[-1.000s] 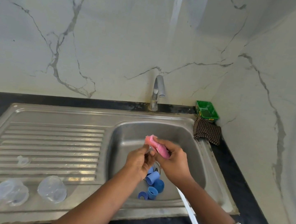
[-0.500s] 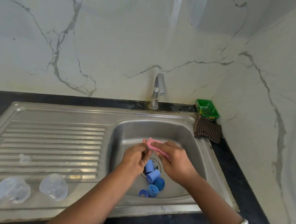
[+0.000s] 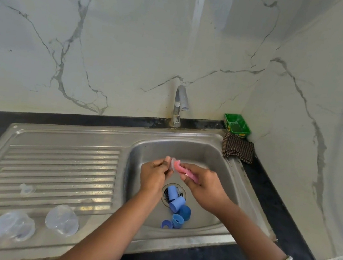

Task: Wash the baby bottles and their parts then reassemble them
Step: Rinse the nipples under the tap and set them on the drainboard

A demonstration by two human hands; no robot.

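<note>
Over the sink (image 3: pixel 207 149), my left hand (image 3: pixel 153 176) pinches a small clear teat (image 3: pixel 172 165) and my right hand (image 3: pixel 203 186) grips a pink sponge (image 3: pixel 184 172) pressed against it. Blue caps (image 3: pixel 177 209) lie below by the drain; clear bottles (image 3: pixel 14 227) rest on the drainboard.
</note>
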